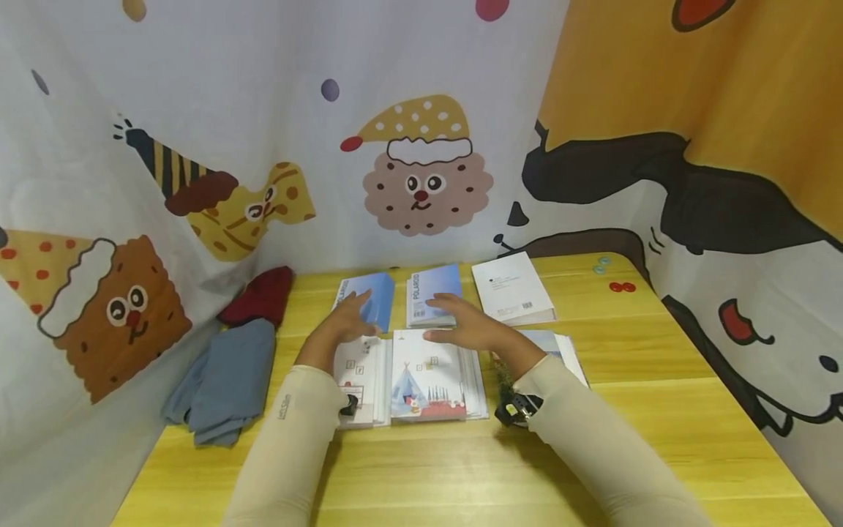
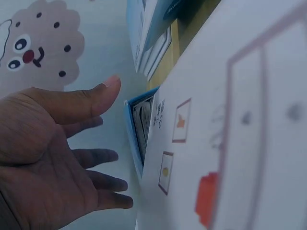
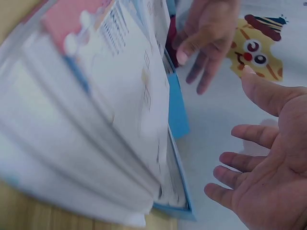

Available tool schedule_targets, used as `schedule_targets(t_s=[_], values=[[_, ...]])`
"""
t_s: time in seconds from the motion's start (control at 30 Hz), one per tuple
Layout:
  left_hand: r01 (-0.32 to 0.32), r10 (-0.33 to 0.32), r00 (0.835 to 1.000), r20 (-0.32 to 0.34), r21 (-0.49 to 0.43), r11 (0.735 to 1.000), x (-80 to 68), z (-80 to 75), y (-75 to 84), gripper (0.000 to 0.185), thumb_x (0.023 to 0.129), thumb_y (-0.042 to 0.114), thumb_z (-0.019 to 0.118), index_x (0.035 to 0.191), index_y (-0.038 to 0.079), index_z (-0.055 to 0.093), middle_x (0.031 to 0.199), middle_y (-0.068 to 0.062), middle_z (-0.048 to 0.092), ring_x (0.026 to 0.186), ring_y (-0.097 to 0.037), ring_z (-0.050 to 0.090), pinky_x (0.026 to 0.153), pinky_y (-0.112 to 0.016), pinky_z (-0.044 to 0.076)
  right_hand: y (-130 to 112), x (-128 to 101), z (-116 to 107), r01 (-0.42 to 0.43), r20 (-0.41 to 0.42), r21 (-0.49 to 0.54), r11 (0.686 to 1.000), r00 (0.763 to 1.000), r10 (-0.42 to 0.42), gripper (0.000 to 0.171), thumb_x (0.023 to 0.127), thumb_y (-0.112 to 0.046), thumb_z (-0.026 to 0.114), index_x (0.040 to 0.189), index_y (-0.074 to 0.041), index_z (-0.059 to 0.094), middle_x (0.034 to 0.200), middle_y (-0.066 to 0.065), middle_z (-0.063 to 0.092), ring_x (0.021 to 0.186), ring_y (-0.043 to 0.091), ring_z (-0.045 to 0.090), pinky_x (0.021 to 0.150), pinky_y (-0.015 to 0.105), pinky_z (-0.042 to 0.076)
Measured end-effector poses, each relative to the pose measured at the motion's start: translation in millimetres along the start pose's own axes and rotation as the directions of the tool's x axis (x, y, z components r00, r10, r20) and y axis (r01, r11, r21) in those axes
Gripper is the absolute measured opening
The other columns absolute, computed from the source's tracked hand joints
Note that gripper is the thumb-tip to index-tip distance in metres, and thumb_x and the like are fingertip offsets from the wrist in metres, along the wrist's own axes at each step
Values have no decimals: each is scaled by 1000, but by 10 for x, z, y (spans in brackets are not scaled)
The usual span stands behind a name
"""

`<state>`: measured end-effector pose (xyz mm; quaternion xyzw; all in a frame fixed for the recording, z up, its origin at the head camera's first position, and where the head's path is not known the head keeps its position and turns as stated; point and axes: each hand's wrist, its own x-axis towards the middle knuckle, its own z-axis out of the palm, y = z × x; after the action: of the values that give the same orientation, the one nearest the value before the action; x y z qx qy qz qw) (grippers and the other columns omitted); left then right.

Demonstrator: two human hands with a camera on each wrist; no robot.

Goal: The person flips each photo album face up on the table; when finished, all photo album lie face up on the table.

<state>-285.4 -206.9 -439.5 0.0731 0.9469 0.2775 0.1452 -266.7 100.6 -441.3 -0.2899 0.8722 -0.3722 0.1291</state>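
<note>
My left hand [image 1: 347, 320] hovers with spread fingers over the left blue POLAROID box [image 1: 378, 296] and the upper edge of a white illustrated booklet stack [image 1: 358, 373]. My right hand [image 1: 470, 327], fingers also spread, hangs above the gap between the second POLAROID box [image 1: 437, 282] and the middle booklet stack [image 1: 421, 373], which has a blue tent on its cover. Neither hand holds anything. In the left wrist view the palm and separated fingers [image 2: 103, 184] show beside a blue-edged box filled with pages. Both hands face each other in the right wrist view, apart.
A white book [image 1: 512, 287] lies at the back right. My right forearm partly covers a third stack [image 1: 571, 355]. Folded grey-blue cloth [image 1: 233, 384] and dark red cloth [image 1: 266, 293] lie left. Red buttons [image 1: 622, 287] and pale blue ones [image 1: 602, 265] sit at the far right. A printed curtain [image 1: 263, 66] borders the table.
</note>
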Motion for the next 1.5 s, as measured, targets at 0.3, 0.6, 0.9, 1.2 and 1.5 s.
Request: schedule_targets(t_s=[0.3,0.6,0.9,1.2,1.5], values=[[15,-15,1000,0,-5,1000,154,-4,-89,91,97,15,78,174,13,28,181,-29,10,168,-53,11,136,-69,12,-163,367,163,-12,0,15,1000,1000,12,78,104,-40,73,166,-4,43,176,23,35,166,43,31,136,61,25],[28,-29,999,-25,-20,999,186,33,-204,88,99,28,82,172,17,34,182,-27,11,168,-55,12,135,-71,13,-167,625,387,-47,-19,28,999,999,47,77,104,-36,73,167,-5,42,175,19,40,163,43,37,134,61,31],[37,-40,997,-59,-38,999,208,93,-282,80,101,27,78,170,16,38,182,-24,14,167,-54,12,135,-70,13,-172,813,530,-72,-1,44,996,997,72,82,103,-42,74,169,-8,39,175,18,40,163,41,39,133,59,33],[39,-44,993,-107,-51,998,214,175,-296,76,102,25,77,168,17,41,183,-20,17,168,-52,14,135,-70,14,-151,942,667,-109,2,70,992,994,109,83,101,-39,78,168,-7,41,176,18,39,164,41,37,135,57,30],[17,-22,995,-99,-44,999,180,166,-324,70,105,23,74,167,16,43,181,-21,18,168,-52,16,136,-67,14,-200,979,718,-108,56,35,994,993,106,86,99,-41,79,168,-5,41,172,16,45,162,38,42,135,53,32]])
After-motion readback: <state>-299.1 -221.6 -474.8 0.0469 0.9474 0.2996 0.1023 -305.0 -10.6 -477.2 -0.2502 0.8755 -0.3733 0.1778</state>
